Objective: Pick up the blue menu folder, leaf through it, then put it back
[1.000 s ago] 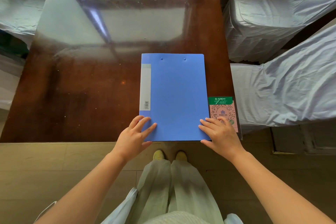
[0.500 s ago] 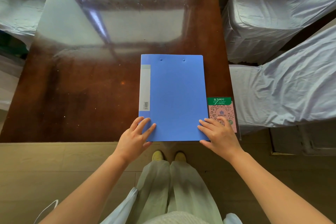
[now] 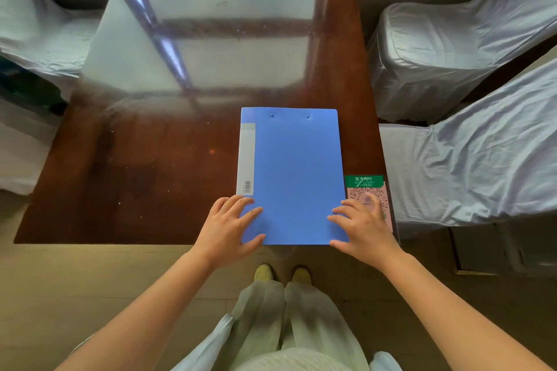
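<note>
Comparing this moment with the second before it, we found little had shifted. Our left hand (image 3: pixel 227 227) had stayed on the near left corner of the blue menu folder (image 3: pixel 291 175), fingers spread flat on the cover, though the thumb now curled at the near edge; it was open and gripping nothing. The folder itself had not moved: it lay closed and flat on the glossy brown worktop (image 3: pixel 135 178), near the front edge and toward the right side, its grey spine label on the left. Our right hand (image 3: pixel 363 227) had also kept its place at the near right corner, open, fingers resting partly on the cover and partly over the pink QR-code card (image 3: pixel 366 190) just beside the folder. We judged that the folder was either just put back or not yet lifted; we could not tell which.
</note>
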